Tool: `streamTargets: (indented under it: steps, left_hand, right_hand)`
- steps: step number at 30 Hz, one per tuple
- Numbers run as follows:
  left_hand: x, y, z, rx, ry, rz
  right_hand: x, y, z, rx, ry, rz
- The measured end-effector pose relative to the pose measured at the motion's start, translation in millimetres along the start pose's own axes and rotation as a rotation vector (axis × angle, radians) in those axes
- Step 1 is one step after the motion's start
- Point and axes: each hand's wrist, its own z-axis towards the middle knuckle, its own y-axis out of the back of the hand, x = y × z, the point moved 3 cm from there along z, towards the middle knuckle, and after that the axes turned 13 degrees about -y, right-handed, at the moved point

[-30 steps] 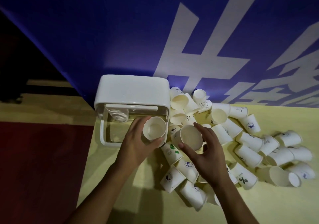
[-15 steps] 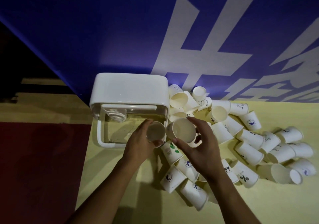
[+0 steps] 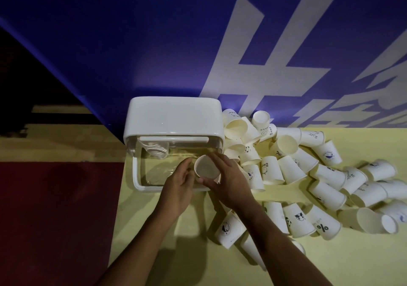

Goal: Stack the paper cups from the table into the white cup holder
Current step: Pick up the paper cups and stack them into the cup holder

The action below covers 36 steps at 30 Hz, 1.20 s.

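Note:
The white cup holder [image 3: 174,118] stands at the table's far left, its clear front compartment open toward me. A short stack of cups [image 3: 156,150] lies inside at its left. Both hands meet over the holder's front right corner. My right hand [image 3: 228,179] grips a paper cup [image 3: 206,167] with its mouth facing up. My left hand [image 3: 178,186] closes on the same spot from the left; a second rim shows just under the cup, so two cups seem nested. Several loose paper cups [image 3: 293,169] lie tipped over in a pile to the right.
The yellow table [image 3: 167,248] ends at its left edge beside a red floor area [image 3: 55,208]. A blue banner with white characters [image 3: 154,43] rises right behind the holder and the pile. More cups [image 3: 229,230] lie under my right forearm.
Each hand held its own cup a second ago. My right hand moved left with its cup and brought it onto the cup in my left hand; now only one cup mouth shows.

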Motion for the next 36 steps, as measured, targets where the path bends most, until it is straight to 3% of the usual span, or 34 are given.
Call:
streamTargets:
  steps: [11,14,18,26,31,36]
  left_hand:
    - [0.6,-10.4,6.5,0.028,-0.051,0.181]
    - [-13.2,-6.8,-5.0,-0.061,-0.04,0.195]
    - [-57.9,-16.6,-33.3,-0.275,-0.259,0.265]
    - [-147.3,-153.4,17.7,0.139,-0.518,0.321]
    - [-186.3,-257.4,60.6,0.271,-0.36,0.352]
    - [-204.7,-362.1,116.3,0.2,-0.105,0.471]
  right_hand:
    - [-6.5,-0.6,17.9,0.181,0.086,-0.048]
    - [-7.3,15.4,0.5,0.12,0.044,0.011]
    - [-35.1,55.0,-40.0,-0.103,-0.146,0.153]
    - [-143.9,158.1,-77.2,-0.27,-0.382,0.176]
    - [-215.6,218.3,-80.3,-0.314,-0.413,0.18]
    - [-286.8,265.8,-78.5,-0.316,-0.434,0.212]
